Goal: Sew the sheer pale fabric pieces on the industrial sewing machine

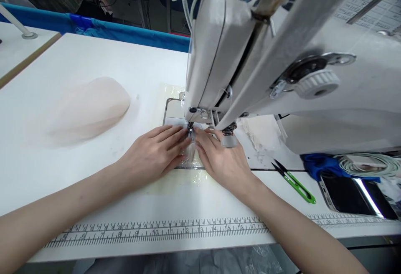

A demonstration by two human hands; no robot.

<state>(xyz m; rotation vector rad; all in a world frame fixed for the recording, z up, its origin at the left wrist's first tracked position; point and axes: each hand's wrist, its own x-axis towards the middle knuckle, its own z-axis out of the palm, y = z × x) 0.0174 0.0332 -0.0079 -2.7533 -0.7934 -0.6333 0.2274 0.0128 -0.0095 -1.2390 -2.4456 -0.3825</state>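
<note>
A white sewing machine [216, 52] stands in front of me, its presser foot [190, 128] lowered near the bed. Just left of the foot, my left hand [155, 150] lies flat with its fingers stretched toward the needle area. From the right my right hand [221, 157] reaches in, fingers extended and partly hidden behind the machine's spring and knob. Both sets of fingertips rest on or just above the metal needle plate [175, 110]. Whether any thin material lies beneath them I cannot make out. A pale beige, rounded fabric piece [94, 109], blurred, is on the table left of the machine.
Behind my right hand lies a stack of pale fabric pieces [265, 132]. Green-handled thread snips [294, 181], a phone [357, 196] and a coiled pale cord [369, 164] are at the right. A printed ruler [156, 232] runs along the front edge; blue cloth [131, 35] borders the back.
</note>
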